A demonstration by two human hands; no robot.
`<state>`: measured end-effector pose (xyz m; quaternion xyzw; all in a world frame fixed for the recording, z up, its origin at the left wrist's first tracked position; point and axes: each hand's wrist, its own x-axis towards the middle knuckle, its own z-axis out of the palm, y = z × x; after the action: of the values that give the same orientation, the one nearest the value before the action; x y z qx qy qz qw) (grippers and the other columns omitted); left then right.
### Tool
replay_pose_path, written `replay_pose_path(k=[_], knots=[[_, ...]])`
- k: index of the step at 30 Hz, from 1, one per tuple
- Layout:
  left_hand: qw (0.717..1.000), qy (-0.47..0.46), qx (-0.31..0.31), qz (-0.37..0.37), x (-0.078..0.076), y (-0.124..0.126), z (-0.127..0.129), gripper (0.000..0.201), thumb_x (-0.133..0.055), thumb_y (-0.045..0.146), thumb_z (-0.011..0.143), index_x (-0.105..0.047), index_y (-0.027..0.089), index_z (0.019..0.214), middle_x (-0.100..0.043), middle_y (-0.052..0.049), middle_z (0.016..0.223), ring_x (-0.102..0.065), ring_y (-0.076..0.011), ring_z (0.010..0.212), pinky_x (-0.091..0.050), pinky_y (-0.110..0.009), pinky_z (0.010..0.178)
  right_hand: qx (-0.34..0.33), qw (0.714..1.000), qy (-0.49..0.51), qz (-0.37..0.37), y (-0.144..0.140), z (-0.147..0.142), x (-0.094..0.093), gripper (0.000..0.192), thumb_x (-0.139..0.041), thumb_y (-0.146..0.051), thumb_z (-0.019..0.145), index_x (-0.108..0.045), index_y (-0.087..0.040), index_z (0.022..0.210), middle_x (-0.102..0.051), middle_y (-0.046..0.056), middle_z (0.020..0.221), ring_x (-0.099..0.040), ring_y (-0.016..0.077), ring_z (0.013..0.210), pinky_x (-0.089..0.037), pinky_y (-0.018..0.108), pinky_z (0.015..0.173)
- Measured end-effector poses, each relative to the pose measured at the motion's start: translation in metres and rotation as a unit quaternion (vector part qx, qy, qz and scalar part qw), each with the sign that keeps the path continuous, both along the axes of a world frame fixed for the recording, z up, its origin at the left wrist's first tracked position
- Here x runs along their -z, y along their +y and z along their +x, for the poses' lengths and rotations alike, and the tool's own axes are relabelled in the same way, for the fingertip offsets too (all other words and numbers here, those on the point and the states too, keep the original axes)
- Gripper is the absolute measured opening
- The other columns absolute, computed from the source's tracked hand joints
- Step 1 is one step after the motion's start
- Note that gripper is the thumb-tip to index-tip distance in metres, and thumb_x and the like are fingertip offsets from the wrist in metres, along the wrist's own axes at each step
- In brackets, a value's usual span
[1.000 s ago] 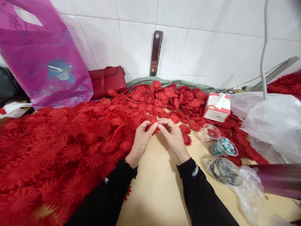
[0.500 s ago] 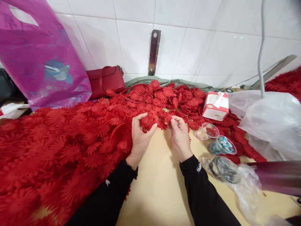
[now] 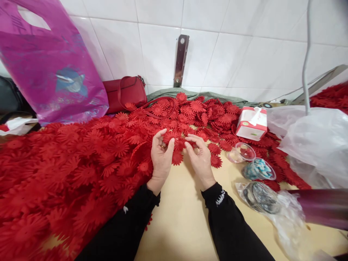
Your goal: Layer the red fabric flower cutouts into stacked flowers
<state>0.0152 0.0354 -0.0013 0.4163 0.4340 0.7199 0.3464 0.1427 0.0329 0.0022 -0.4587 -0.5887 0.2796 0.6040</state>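
**Both hands pinch red flowers at the heap's edge**

The left hand (image 3: 161,158) grips a red fabric flower (image 3: 170,136) between thumb and fingers, just above the tan table (image 3: 179,217). The right hand (image 3: 199,159) pinches another red flower (image 3: 190,142) beside it. Around them spreads the pile of red flowers (image 3: 81,163); small clear cups (image 3: 240,152) sit right, a tissue box (image 3: 251,123) beyond.

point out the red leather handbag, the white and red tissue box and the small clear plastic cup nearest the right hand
red leather handbag (image 3: 125,92), head view, on its front panel
white and red tissue box (image 3: 250,125), head view, on its near side face
small clear plastic cup (image 3: 241,152), head view, on its rim
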Motion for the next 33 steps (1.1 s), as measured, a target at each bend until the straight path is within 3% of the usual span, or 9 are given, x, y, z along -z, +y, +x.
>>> replay_pose_path(k=[2, 6, 11, 15, 21, 23, 26, 30, 33], knots=[[1.0, -0.011, 0.025, -0.01, -0.001, 0.0, 0.001, 0.043, -0.083, 0.033, 0.084, -0.064, 0.025, 0.123, -0.069, -0.005, 0.12, -0.067, -0.0177, 0.104, -0.055, -0.03, 0.094, 0.018, 0.999, -0.008, 0.027, -0.003, 0.002, -0.006, 0.016, -0.064, -0.033, 0.099, -0.074, -0.024, 0.107, -0.072, 0.01, 0.122, -0.066, 0.023, 0.12, -0.049, 0.047, 0.113], [0.997, -0.021, 0.07, -0.008, -0.001, 0.0, 0.001, 0.042, -0.085, 0.033, 0.082, -0.065, 0.024, 0.118, -0.07, -0.005, 0.119, -0.067, -0.0182, 0.108, -0.054, -0.031, 0.1, -0.008, 0.998, -0.035, 0.06, -0.007, 0.001, -0.013, 0.017, -0.064, -0.031, 0.099, -0.074, -0.028, 0.112, -0.07, 0.009, 0.126, -0.064, 0.0231, 0.125, -0.048, 0.048, 0.115], [0.996, -0.038, 0.078, -0.009, 0.002, 0.001, 0.003, 0.035, -0.087, 0.032, 0.078, -0.066, 0.022, 0.104, -0.071, -0.003, 0.107, -0.068, -0.0167, 0.105, -0.055, -0.03, 0.099, -0.04, 0.998, -0.032, 0.034, -0.006, -0.001, -0.011, 0.015, -0.068, -0.028, 0.097, -0.077, -0.028, 0.108, -0.07, 0.009, 0.124, -0.065, 0.0225, 0.124, -0.048, 0.046, 0.116], [0.994, -0.057, 0.096, -0.022, 0.003, 0.001, 0.004, 0.032, -0.086, 0.031, 0.078, -0.066, 0.022, 0.101, -0.071, -0.001, 0.1, -0.068, -0.0141, 0.094, -0.057, -0.026, 0.09, -0.07, 0.997, 0.026, -0.014, -0.004, -0.002, -0.007, 0.011, -0.069, -0.031, 0.095, -0.077, -0.025, 0.1, -0.073, 0.009, 0.118, -0.067, 0.0221, 0.118, -0.052, 0.043, 0.109], [0.982, -0.051, 0.177, -0.043, 0.003, 0.0, 0.005, 0.037, -0.084, 0.03, 0.081, -0.067, 0.021, 0.112, -0.074, -0.005, 0.112, -0.071, -0.0173, 0.104, -0.056, -0.032, 0.1, -0.054, 0.976, 0.191, -0.089, 0.001, 0.0, -0.001, 0.016, -0.073, -0.039, 0.089, -0.069, -0.024, 0.089, -0.074, 0.004, 0.105, -0.068, 0.0198, 0.1, -0.054, 0.037, 0.097], [0.984, -0.039, 0.171, -0.045, 0.004, 0.0, 0.004, 0.037, -0.082, 0.03, 0.083, -0.066, 0.021, 0.115, -0.073, -0.006, 0.115, -0.07, -0.0172, 0.103, -0.055, -0.032, 0.1, -0.035, 0.967, 0.228, -0.105, 0.003, 0.003, 0.001, 0.019, -0.072, -0.042, 0.089, -0.064, -0.024, 0.086, -0.071, 0.001, 0.095, -0.065, 0.018, 0.09, -0.054, 0.034, 0.089], [0.993, -0.009, 0.112, -0.023, 0.005, -0.001, 0.002, 0.039, -0.077, 0.03, 0.088, -0.062, 0.024, 0.123, -0.071, -0.004, 0.114, -0.068, -0.0157, 0.1, -0.055, -0.03, 0.096, -0.008, 0.97, 0.225, -0.095, 0.007, 0.009, 0.004, 0.021, -0.071, -0.043, 0.09, -0.063, -0.024, 0.09, -0.066, -0.001, 0.091, -0.062, 0.0168, 0.086, -0.052, 0.032, 0.086], [0.994, 0.102, 0.031, -0.002, 0.003, -0.004, -0.002, 0.012, -0.06, 0.028, 0.099, -0.068, 0.023, 0.106, -0.07, -0.004, 0.107, -0.065, -0.017, 0.104, -0.049, -0.032, 0.102, 0.005, 0.984, 0.169, -0.06, 0.008, 0.013, 0.002, 0.021, -0.07, -0.043, 0.092, -0.063, -0.024, 0.098, -0.065, 0.0, 0.095, -0.062, 0.0169, 0.089, -0.05, 0.032, 0.088], [0.989, 0.136, 0.051, -0.027, 0.002, -0.006, -0.003, 0.018, -0.056, 0.028, 0.101, -0.073, 0.021, 0.102, -0.072, -0.006, 0.112, -0.065, -0.0198, 0.111, -0.046, -0.036, 0.109, -0.009, 0.99, 0.133, -0.047, 0.005, 0.011, -0.004, 0.02, -0.07, -0.042, 0.094, -0.064, -0.025, 0.101, -0.067, 0.002, 0.099, -0.064, 0.018, 0.093, -0.052, 0.034, 0.09]])
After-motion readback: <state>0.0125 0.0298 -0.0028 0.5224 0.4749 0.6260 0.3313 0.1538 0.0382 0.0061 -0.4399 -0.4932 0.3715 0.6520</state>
